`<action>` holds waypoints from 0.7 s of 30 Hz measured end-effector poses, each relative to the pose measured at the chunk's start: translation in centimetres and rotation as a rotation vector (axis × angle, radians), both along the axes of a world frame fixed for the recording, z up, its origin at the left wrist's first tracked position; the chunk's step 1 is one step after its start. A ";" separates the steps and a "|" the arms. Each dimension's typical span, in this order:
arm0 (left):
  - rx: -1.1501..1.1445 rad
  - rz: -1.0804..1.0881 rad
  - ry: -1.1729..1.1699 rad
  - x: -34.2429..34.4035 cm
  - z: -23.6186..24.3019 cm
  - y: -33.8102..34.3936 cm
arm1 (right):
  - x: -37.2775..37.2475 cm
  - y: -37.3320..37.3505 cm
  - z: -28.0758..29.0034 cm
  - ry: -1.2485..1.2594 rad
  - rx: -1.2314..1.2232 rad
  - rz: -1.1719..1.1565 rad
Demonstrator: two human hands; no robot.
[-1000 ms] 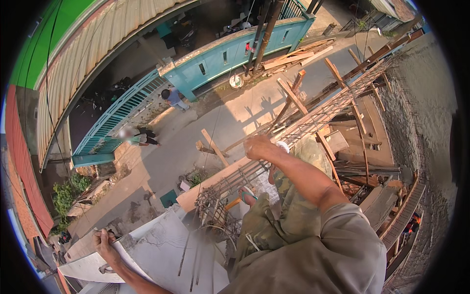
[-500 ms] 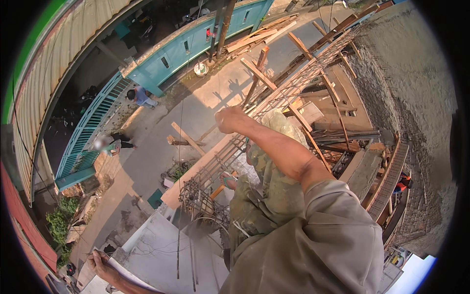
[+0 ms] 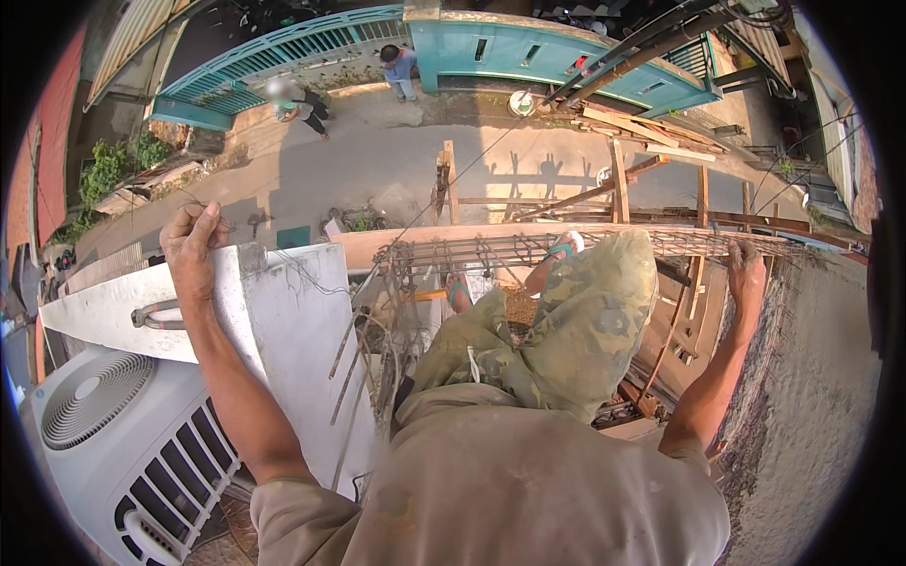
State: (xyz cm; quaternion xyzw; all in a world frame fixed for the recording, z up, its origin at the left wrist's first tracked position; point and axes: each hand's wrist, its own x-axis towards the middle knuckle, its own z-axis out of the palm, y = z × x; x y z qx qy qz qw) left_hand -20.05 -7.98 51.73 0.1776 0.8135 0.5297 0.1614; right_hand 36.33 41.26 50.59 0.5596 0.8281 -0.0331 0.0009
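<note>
My left hand (image 3: 192,253) is raised at the left, beside a white slab ledge (image 3: 307,330). Its thumb and fingers are pinched together on thin dark wire, and loose strands trail over the ledge. At the far right, my right hand (image 3: 746,275) is closed with its fingers curled, over the right end of a long rebar cage (image 3: 491,253); whatever it holds, if anything, is hidden. My sandalled feet (image 3: 559,257) are at the cage, below my camouflage trousers (image 3: 590,321). A pinkish wooden board (image 3: 363,248) runs along the cage's far side.
An air-conditioner unit (image 3: 123,424) stands at lower left. Rebar ends (image 3: 349,363) stick out beside the ledge. Timber props (image 3: 620,184) rise beyond the board. Far below lies a street (image 3: 368,156) with two people (image 3: 399,71) near a teal gate. A rough concrete wall (image 3: 812,377) bounds the right.
My view has swung right and levelled. My right arm, earlier stretched across over the cage, is now out at the right. My left hand appears higher, above the ledge.
</note>
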 end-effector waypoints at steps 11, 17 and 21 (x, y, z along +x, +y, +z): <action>0.032 -0.006 -0.033 0.7 0.1 0.7 | -19.8 -17.1 -29.8 -0.428 -0.918 0.492; 0.029 -0.014 -0.028 0.7 0.3 1.2 | -17.6 -19.1 -31.7 -0.397 -1.104 0.773; -0.010 -0.013 0.002 0.8 0.0 1.3 | -18.4 -18.4 -34.5 -0.600 -0.995 0.734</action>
